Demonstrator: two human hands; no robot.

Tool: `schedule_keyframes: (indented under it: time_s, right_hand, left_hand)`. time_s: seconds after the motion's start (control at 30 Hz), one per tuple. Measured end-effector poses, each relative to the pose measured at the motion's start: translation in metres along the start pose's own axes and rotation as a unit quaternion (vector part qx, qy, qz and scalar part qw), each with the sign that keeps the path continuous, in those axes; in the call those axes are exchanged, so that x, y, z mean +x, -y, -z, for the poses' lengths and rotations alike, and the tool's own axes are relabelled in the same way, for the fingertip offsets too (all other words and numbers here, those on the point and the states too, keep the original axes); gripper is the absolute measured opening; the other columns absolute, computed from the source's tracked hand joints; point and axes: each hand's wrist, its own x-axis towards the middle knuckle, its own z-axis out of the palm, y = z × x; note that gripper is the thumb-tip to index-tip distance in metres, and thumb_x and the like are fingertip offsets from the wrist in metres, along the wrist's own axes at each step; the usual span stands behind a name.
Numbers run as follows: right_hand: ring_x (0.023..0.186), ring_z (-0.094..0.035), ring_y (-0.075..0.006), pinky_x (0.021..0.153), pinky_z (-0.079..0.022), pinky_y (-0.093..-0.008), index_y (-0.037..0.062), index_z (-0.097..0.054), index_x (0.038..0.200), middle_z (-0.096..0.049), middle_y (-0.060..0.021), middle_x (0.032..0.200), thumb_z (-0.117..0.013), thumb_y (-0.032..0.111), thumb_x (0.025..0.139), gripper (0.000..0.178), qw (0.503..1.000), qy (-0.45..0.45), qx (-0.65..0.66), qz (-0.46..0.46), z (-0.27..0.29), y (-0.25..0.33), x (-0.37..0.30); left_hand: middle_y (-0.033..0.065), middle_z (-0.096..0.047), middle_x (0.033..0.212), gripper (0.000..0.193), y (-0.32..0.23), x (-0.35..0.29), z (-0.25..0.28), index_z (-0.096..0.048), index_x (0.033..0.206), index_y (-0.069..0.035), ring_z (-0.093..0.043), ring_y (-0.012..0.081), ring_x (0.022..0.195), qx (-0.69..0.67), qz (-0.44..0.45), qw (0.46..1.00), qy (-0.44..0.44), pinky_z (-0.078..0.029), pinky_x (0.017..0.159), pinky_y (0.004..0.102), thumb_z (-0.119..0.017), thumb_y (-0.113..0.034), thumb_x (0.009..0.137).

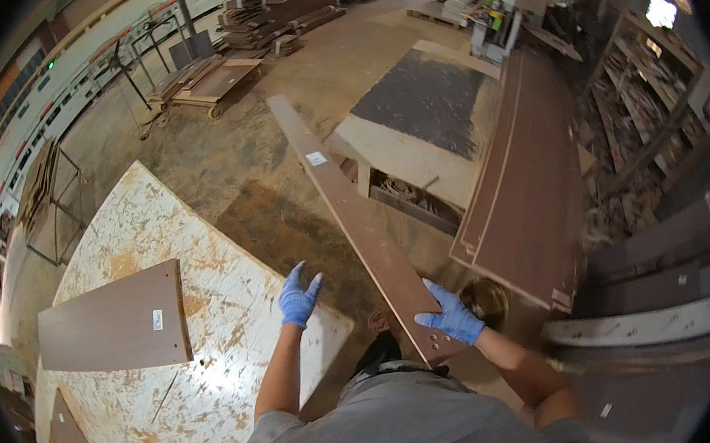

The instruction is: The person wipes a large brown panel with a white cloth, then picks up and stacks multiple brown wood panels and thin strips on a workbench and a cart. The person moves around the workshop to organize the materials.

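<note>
My right hand (452,314), in a blue glove, grips a long narrow brown board (355,221) by its edge near its near end. Several round holes show in that end, and a small white label sits farther up the face. The board slants away to the far left, across the corner of a dark-topped worktable. My left hand (299,300), also gloved in blue, is held open with its fingers apart. It holds nothing and hovers by the edge of a white, scuffed table (228,299). On that table lies a wider brown panel (119,318) with a white label.
The worktable (422,100) stands ahead, with long brown panels (535,170) stacked along its right side. More panels (650,352) lean or lie at the far right, below a rack of offcuts (641,95). A low pallet (215,80) and board stacks (264,16) stand far left.
</note>
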Motion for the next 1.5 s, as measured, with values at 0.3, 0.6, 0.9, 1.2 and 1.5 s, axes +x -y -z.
schedule_keyframes:
  time_s: [0.3,0.6,0.9,1.2,1.5]
  right_hand:
    - [0.121,-0.044,-0.0263,0.096,-0.041,-0.0358,0.0021,-0.021,0.143,-0.039,-0.0185,0.138,-0.073,0.028,0.079,0.086,0.997,-0.04,0.037,-0.047,0.058,-0.014,0.228]
    - [0.07,-0.059,-0.0102,0.048,-0.041,-0.0223,0.0017,-0.036,0.135,-0.062,-0.0044,0.094,-0.068,0.025,0.082,0.066,0.99,0.015,0.095,-0.103,0.025,0.036,0.447]
    - [0.089,-0.061,-0.022,0.075,-0.049,-0.0344,0.0009,-0.052,0.117,-0.063,-0.0112,0.102,-0.07,0.02,0.078,0.047,0.971,-0.157,0.145,-0.106,0.015,0.016,0.67]
    - [0.11,-0.053,-0.0279,0.088,-0.046,-0.0374,-0.0032,-0.041,0.13,-0.053,-0.0167,0.124,-0.07,0.041,0.075,0.076,0.993,-0.075,-0.047,-0.081,0.011,-0.051,0.883]
    - [0.129,-0.036,-0.0331,0.104,-0.031,-0.0432,0.0088,-0.028,0.142,-0.032,-0.0137,0.144,-0.054,0.068,0.075,0.093,0.894,-0.216,0.272,-0.282,0.122,-0.087,1.038]
  left_hand:
    - [0.021,-0.034,0.14,0.057,0.051,0.017,0.004,-0.053,0.125,-0.018,-0.022,0.0393,0.133,0.315,0.062,0.939,-0.12,-0.012,0.112,0.0485,-0.061,-0.047,0.076]
    - [0.0167,-0.035,0.141,0.052,0.04,0.042,0.015,-0.054,0.12,-0.019,-0.027,0.0366,0.132,0.285,0.118,0.938,-0.157,-0.017,0.111,0.0469,-0.065,-0.036,0.072]
    - [0.0154,-0.036,0.14,0.06,0.026,0.068,0.002,-0.053,0.121,-0.018,-0.027,0.037,0.132,0.278,0.224,0.909,-0.214,-0.024,0.109,0.0472,-0.07,-0.027,0.064]
    - [0.0228,-0.034,0.14,0.073,0.036,0.088,0.003,-0.045,0.13,-0.009,-0.029,0.0415,0.129,0.384,0.345,0.839,-0.173,-0.022,0.107,0.0524,-0.065,-0.036,0.065]
    - [0.0203,-0.027,0.143,0.077,0.003,0.113,-0.007,-0.031,0.138,-0.012,-0.025,0.04,0.131,0.384,0.503,0.763,-0.131,-0.019,0.109,0.05,-0.064,-0.033,0.073]
